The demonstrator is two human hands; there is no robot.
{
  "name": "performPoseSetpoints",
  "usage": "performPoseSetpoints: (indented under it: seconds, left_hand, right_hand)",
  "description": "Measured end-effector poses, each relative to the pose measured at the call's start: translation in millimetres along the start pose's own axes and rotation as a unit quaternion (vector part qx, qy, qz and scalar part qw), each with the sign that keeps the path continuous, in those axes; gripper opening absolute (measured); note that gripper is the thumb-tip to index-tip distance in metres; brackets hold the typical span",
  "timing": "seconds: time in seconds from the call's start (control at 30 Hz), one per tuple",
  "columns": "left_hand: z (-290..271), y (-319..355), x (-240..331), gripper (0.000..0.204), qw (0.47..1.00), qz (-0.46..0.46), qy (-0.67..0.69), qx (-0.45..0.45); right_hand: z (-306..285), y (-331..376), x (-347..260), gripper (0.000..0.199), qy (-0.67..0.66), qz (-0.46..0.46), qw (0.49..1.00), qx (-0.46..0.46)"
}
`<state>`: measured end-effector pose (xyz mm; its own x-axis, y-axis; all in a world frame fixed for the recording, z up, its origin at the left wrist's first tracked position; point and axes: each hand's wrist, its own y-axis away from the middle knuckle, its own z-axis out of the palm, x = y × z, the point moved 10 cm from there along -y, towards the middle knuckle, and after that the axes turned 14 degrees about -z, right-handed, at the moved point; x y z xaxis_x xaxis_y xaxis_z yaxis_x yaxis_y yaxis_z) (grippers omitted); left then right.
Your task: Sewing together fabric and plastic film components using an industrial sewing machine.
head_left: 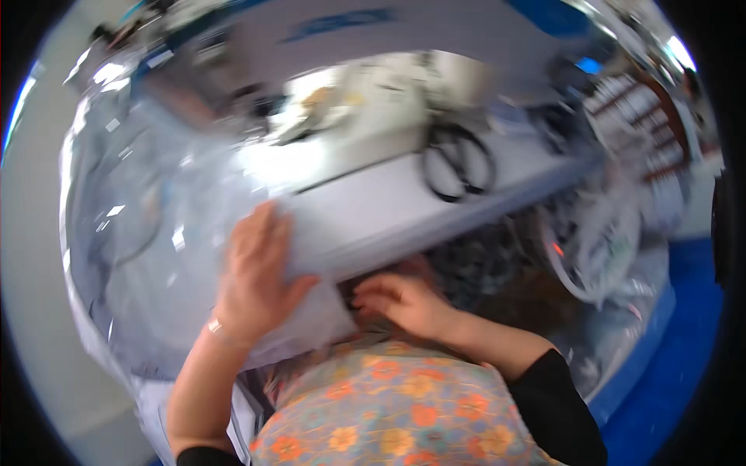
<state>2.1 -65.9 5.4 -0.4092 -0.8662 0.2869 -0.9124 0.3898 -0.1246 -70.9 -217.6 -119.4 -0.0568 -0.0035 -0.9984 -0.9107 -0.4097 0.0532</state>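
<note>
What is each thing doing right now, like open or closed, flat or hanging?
Left hand: open, pressed flat on the pale fabric.
Right hand: fingers curled at the table edge.
Pale fabric: draped over the table edge.
Scissors: lying flat, blades closed.
Clear plastic sheet: crumpled, hanging.

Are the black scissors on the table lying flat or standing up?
Lying flat. The black scissors rest on the white table, handle loops toward the person. Blur hides whether the blades are open.

Bright daylight glare up top, motion-blurred throughout (fisheye edges bend, darken).
</note>
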Motion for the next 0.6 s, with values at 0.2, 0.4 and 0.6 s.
performPoseSetpoints:
  seconds: [0.2, 0.4, 0.6]
  left_hand:
    - [-4, 12, 1, 0.035, 0.997, -0.026, -0.009, 0.073]
    - [-6, 8, 4, 0.022, 0.993, -0.011, 0.03, 0.116]
    - [-6, 13, 6, 0.022, 0.992, -0.012, 0.019, 0.123]
  right_hand:
    - [-289, 150, -15, 0.017, 0.178, -0.079, 0.82, 0.538]
    - [-376, 197, -2, 0.031, 0.525, 0.177, 0.72, 0.417]
    - [-378, 212, -47, 0.025, 0.52, 0.106, 0.703, 0.473]
